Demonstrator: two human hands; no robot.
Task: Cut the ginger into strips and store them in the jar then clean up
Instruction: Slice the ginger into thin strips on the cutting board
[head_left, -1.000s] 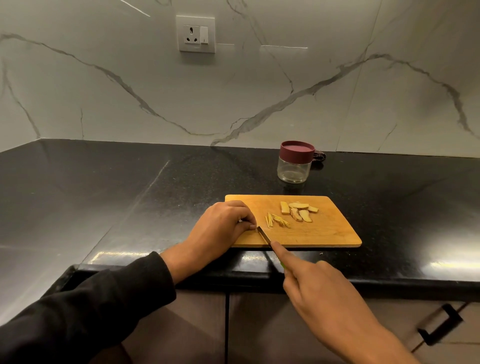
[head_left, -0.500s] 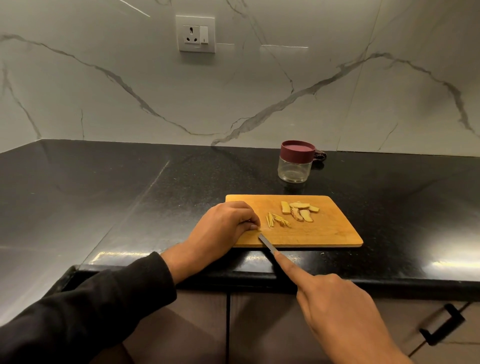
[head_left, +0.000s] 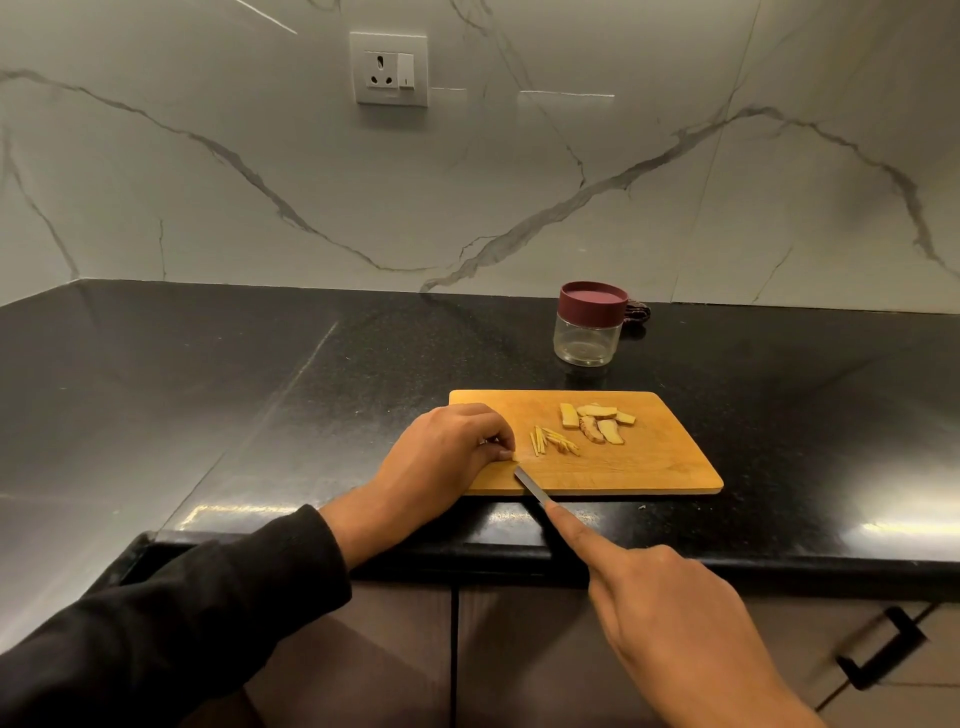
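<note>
Few strips (head_left: 553, 446) cut; slices (head_left: 597, 423) remained. Left hand (head_left: 449, 454) pinched ginger piece; right hand (head_left: 670, 618) held knife (head_left: 530, 484). Jar (head_left: 589, 325) lidded, empty.

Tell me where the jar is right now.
In the head view the jar stands upright on the black counter, lid on, right of centre near the marble wall, just behind the cutting board and apart from it.
</note>
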